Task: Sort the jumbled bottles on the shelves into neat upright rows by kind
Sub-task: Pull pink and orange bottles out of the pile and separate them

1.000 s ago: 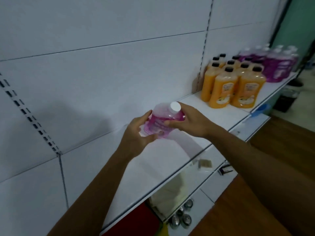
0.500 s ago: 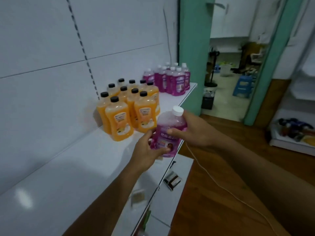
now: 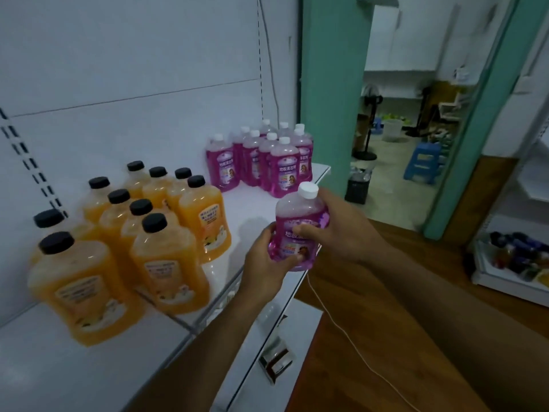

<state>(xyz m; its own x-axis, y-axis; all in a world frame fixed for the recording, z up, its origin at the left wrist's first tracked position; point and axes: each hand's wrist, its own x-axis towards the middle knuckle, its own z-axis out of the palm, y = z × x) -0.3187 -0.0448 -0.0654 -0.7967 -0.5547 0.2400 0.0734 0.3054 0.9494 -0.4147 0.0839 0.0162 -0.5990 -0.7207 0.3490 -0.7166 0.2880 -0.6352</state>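
Note:
I hold a pink bottle with a white cap (image 3: 295, 221) upright in both hands, just off the front edge of the white shelf (image 3: 252, 203). My left hand (image 3: 266, 269) cups its base and lower label. My right hand (image 3: 341, 227) grips its right side and shoulder. Several pink bottles of the same kind (image 3: 267, 157) stand upright in rows at the shelf's far right end. Several orange bottles with black caps (image 3: 142, 233) stand upright in rows on the left part of the shelf.
A bare strip of shelf lies between the orange group and the pink group. A lower white shelf (image 3: 285, 346) carries a small box (image 3: 274, 362). A teal doorframe (image 3: 329, 93) stands past the shelf's end. A wooden floor (image 3: 371, 337) and a thin white cable (image 3: 350, 337) lie below.
My view has swung right and closer to the bottle rows. The pink bottle has gone from tilted to upright and moved toward the pink group, both hands still on it.

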